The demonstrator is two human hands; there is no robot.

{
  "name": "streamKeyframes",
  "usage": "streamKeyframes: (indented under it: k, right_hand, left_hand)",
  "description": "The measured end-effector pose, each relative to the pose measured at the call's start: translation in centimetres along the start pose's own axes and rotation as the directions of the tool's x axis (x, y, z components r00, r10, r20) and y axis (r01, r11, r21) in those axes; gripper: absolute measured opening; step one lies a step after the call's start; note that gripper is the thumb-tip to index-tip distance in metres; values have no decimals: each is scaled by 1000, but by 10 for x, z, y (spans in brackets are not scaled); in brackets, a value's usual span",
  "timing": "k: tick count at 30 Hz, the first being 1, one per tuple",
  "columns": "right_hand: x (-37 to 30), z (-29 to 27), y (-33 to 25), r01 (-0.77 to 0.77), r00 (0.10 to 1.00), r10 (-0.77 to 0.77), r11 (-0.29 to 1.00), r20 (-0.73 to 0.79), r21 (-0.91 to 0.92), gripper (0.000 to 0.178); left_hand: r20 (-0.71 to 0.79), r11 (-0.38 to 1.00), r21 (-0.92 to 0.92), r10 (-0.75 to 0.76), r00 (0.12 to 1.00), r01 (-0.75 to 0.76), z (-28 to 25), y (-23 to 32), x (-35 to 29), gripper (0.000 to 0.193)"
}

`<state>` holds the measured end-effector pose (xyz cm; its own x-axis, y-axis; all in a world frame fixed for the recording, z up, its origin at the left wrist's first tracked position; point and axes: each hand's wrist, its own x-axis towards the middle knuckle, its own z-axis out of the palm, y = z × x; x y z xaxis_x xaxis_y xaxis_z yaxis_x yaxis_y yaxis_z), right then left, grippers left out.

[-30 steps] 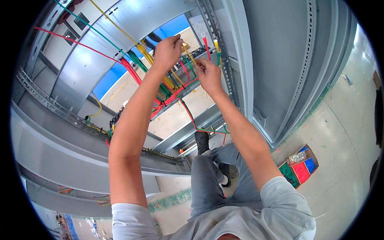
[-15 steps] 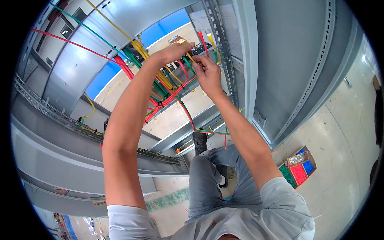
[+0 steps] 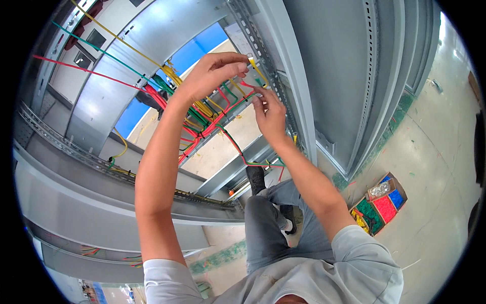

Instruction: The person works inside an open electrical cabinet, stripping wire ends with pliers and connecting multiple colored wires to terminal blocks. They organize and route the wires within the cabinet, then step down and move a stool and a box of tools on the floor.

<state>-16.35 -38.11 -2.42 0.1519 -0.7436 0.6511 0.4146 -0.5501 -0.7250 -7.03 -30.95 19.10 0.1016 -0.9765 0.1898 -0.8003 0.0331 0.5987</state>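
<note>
Inside a grey metal cabinet, both my hands work at a bundle of red, green and yellow wires (image 3: 215, 126). My right hand (image 3: 271, 115) pinches a red wire (image 3: 249, 85) between thumb and fingertips. Above it, my left hand (image 3: 215, 75) reaches over the bundle with curled fingers drawn together near that wire's upper part; what they hold, if anything, cannot be made out. A yellow wire (image 3: 264, 76) curves upward just beyond the fingertips, beside the slotted upright (image 3: 263, 55).
Long loose wires (image 3: 93, 45) stretch to the upper left. A grey side panel (image 3: 334, 76) stands at the right. On the floor at right sits a divided cardboard box (image 3: 385, 209) of coloured small parts. A crossbar (image 3: 223, 186) runs ahead of my foot.
My hands have shifted from a yellow wire to the red one, which stood upright beside them and now bends toward my right hand. The whole view has turned slightly.
</note>
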Motion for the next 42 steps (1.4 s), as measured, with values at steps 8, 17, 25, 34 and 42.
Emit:
streamKeyframes:
  k: [8, 17, 25, 34, 42]
  right_hand:
    - [36, 4, 1, 194, 980, -183, 967, 82, -163, 26]
    - [60, 9, 7, 83, 987, -70, 993, 141, -85, 17]
    - [72, 23, 36, -25, 980, 24, 1000, 198, 3, 19]
    - [77, 28, 45, 8, 976, -14, 1000, 217, 31, 19]
    - [74, 27, 43, -23, 981, 11, 998, 194, 58, 20]
  left_hand:
    - [-29, 999, 5, 54, 998, -54, -3, -24, 12, 46]
    - [-196, 974, -178, 106, 975, -142, -8, -47, 24, 43]
    - [-286, 940, -327, -198, 938, 99, -23, -90, 69, 39]
    - [-288, 843, -505, -366, 885, 185, -17, -134, 67, 44]
    - [-217, 895, 205, -354, 910, 397, -16, -157, 91, 54]
